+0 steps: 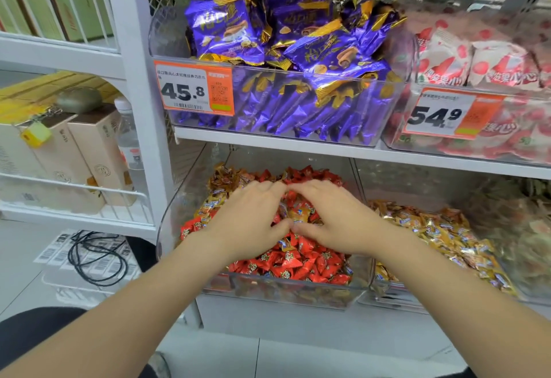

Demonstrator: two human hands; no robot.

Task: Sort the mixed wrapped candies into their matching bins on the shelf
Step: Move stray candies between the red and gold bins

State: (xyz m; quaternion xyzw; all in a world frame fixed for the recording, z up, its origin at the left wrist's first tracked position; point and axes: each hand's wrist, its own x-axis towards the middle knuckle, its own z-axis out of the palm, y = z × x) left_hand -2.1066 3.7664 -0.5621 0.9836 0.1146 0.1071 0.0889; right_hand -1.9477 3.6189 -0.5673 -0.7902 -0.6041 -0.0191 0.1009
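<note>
A clear bin on the lower shelf holds red wrapped candies mixed with gold wrapped candies. My left hand and my right hand both lie on the pile, fingertips and thumbs nearly meeting. Between them sits a small heap of gold and red candies, ringed by the two hands. The fingers look fairly straight and rest on the sweets; I cannot see a candy pinched. To the right, a second clear bin holds gold wrapped candies.
On the upper shelf stand a bin of purple packets with a 45.8 price tag and a bin of red-and-white packets tagged 54.9. A white wire rack with boxes stands left. Black cable lies on the floor.
</note>
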